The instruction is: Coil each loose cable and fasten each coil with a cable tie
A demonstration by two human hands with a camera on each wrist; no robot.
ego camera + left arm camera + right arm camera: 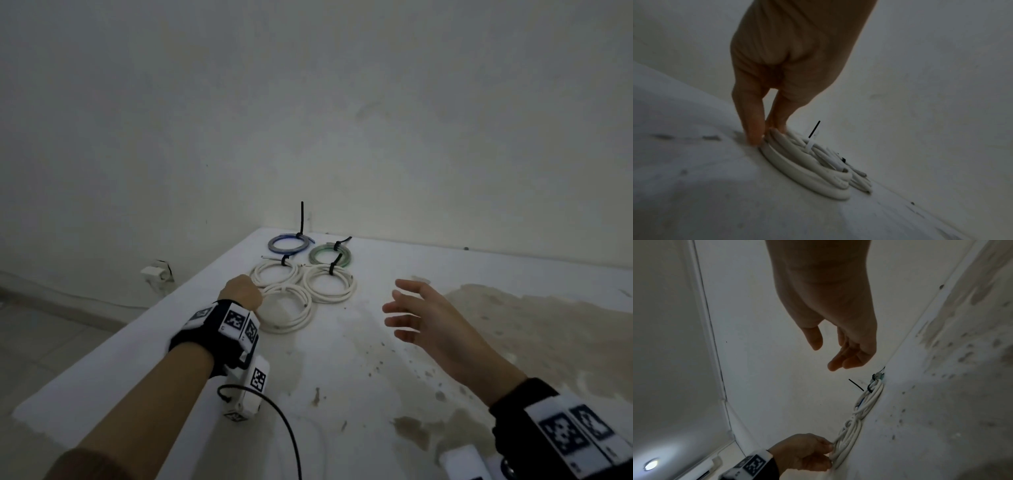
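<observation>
Five coiled cables lie at the far end of the white table [342, 377]. A blue coil [287, 244], a green coil [329, 255] and two white coils [274, 272] [330, 282] each carry a black cable tie. The nearest white coil [284, 328] [807, 175] [846, 439] lies flat. My left hand [253, 296] [762, 136] [829, 454] pinches its left rim, thumb outside and fingers on top. A pale strip [810, 143] stands up from its far side. My right hand [397, 308] [824, 356] hovers to the right of the coils, fingers spread and holding nothing.
The table's left edge runs diagonally just left of my left arm, with floor below. A wall socket [156, 272] sits low on the wall beyond it. Brown stains [513, 325] cover the table's right side. A black cord [284, 431] trails from my left wrist unit.
</observation>
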